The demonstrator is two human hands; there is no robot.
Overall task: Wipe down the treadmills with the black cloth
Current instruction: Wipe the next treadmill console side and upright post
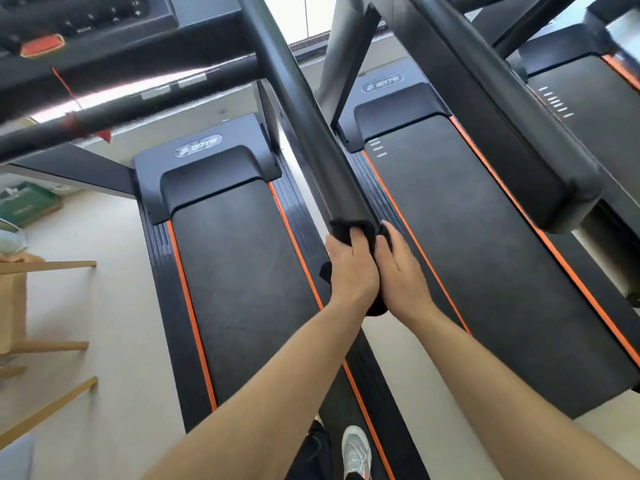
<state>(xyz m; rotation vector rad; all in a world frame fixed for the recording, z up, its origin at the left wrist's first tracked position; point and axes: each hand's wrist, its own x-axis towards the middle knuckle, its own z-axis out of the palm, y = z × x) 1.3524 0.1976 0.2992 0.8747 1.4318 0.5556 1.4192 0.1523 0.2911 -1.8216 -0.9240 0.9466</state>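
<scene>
A black cloth is wrapped over the near end of a long dark handrail of the left treadmill. My left hand grips the cloth against the rail's end, with folds of it hanging below the wrist. Pressed against the same bundle from the right, my right hand has its fingers flat along the cloth. A second treadmill lies to the right, its padded handrail above the belt.
The left treadmill's console with a red stop button is at top left. Wooden furniture legs stand on the pale floor at left. A third treadmill is at far right. My shoe rests on the side rail below.
</scene>
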